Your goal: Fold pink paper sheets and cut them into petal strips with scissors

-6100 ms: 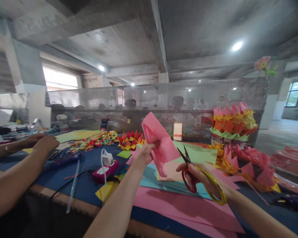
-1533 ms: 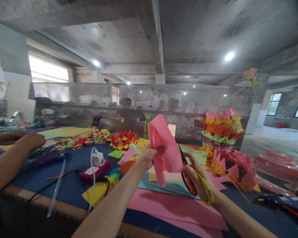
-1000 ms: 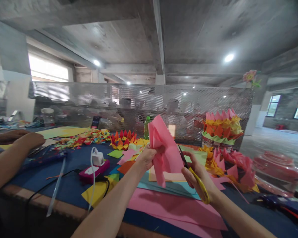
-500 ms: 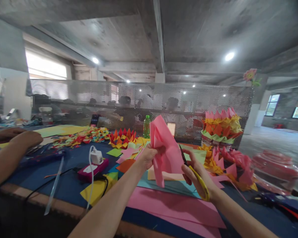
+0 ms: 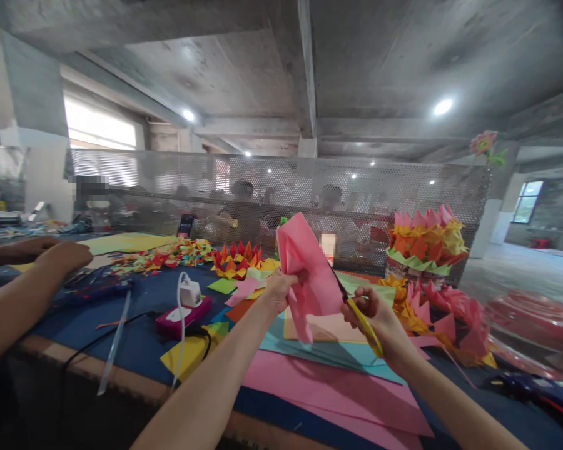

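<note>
My left hand (image 5: 279, 290) has its fingers pinching the folded pink paper (image 5: 316, 275), holding it up off the tabletop (image 5: 145, 353) much as it did in every earlier frame. My right hand (image 5: 373, 315) has its fingers curled round the scissors (image 5: 363, 325), and that is where the change lies. Six seconds ago the blades stood spread and apart from the paper, with the red loop in plain sight; now the dark blades lie along the paper's right edge, the yellow handle is turned towards me and the red loop is hidden. I cannot tell how far the blades are parted, or whether they have bitten in.

Half a second ago the green bottle (image 5: 284, 221) showed beside the paper; now most of it is behind it. Below my hands lie the same pink sheets (image 5: 328, 390) and blue sheets (image 5: 328, 354). To my left, a co-worker's hands (image 5: 68, 256) remain together, and the red-and-yellow paper petals (image 5: 237, 262) sit where they were.
</note>
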`<state>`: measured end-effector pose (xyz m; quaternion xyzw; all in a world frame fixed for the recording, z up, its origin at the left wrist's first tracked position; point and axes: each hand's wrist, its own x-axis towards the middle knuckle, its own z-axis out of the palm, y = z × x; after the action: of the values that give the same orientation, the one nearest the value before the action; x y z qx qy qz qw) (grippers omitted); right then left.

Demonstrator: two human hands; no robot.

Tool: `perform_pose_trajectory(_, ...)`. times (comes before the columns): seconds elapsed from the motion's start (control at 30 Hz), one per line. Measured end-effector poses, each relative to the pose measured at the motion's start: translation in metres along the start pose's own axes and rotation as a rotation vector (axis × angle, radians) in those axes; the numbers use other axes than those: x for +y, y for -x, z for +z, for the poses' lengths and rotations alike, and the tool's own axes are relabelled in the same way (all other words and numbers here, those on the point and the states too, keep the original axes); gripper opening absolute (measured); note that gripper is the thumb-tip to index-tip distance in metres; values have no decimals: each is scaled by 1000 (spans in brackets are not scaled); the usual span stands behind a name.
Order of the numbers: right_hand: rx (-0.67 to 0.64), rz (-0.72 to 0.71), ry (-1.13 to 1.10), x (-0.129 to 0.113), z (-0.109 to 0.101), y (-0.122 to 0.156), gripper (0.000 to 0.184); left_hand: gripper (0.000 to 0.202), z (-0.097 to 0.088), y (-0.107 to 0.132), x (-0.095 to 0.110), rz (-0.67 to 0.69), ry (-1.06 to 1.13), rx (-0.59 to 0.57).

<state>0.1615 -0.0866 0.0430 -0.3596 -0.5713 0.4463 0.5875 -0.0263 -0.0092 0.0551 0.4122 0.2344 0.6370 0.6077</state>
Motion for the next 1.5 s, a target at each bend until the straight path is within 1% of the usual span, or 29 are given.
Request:
perform_pose_trajectory(0.07, 18, 80, -4, -3, -2, 3, 55, 35, -2, -1, 0, 5, 9, -30)
perform_pose_trajectory(0.1, 0, 131, -22, -4, -3, 5, 50, 37, -3, -1, -1, 6, 11, -44)
perform_pose_trajectory(0.17, -94, 253, -70, -6, -4, 8, 42, 39, -3, 0, -1, 7, 5, -56)
perform_pose_trajectory(0.2, -160, 315, -92, -6, -5, 9, 45, 39, -2, 1, -1, 1, -3, -55)
perform_pose_trajectory(0.3, -342, 488, -168, -5, -6, 10, 61, 39, -2, 2, 0, -51, -50, -45)
perform_pose_trajectory(0.37, -395, 564, -220, -4, -8, 11, 63, 38, -2, 2, -1, -81, -81, -35)
perform_pose_trajectory(0.43, -433, 606, -221, -3, -10, 11, 64, 38, -3, 1, -2, -82, -84, -26)
perform_pose_trajectory(0.53, -486, 594, -138, -1, -13, 11, 69, 35, -5, -2, -3, -76, -65, -17)
perform_pose_trajectory(0.57, -483, 594, -110, 0, -14, 10, 68, 35, -6, -2, -4, -73, -62, -15)
perform_pose_trajectory(0.7, -362, 607, -38, 1, -16, 6, 57, 33, -11, -6, -4, -45, -35, 3)
perform_pose_trajectory(0.77, -347, 538, -11, 1, -15, 5, 47, 32, -14, -8, -3, -44, -12, 25)
perform_pose_trajectory(0.83, -363, 419, 7, 0, -15, 6, 36, 33, -16, -10, -1, -61, 7, 36)
perform_pose_trajectory(0.9, -347, 327, 43, -1, -15, 7, 29, 33, -18, -11, 0, -72, 20, 35)
perform_pose_trajectory(1.0, -289, 293, 86, 0, -16, 7, 23, 34, -17, -10, 3, -75, 35, 42)
perform_pose_trajectory(1.1, -239, 297, 65, 1, -16, 6, 29, 37, -17, -9, 4, -74, 32, 56)
perform_pose_trajectory(1.17, -209, 324, 31, 1, -14, 7, 34, 38, -16, -8, 4, -75, 27, 55)
perform_pose_trajectory(1.27, -244, 406, 19, -1, -10, 10, 41, 37, -17, -9, 3, -64, 10, 65)
perform_pose_trajectory(1.33, -280, 428, 57, -2, -8, 11, 47, 36, -18, -9, 3, -40, -3, 59)
perform_pose_trajectory(1.4, -292, 377, 86, -2, -7, 12, 50, 36, -19, -10, 2, -28, -4, 45)
perform_pose_trajectory(1.5, -325, 293, 68, 0, -8, 9, 50, 34, -19, -9, 3, -60, 7, 56)
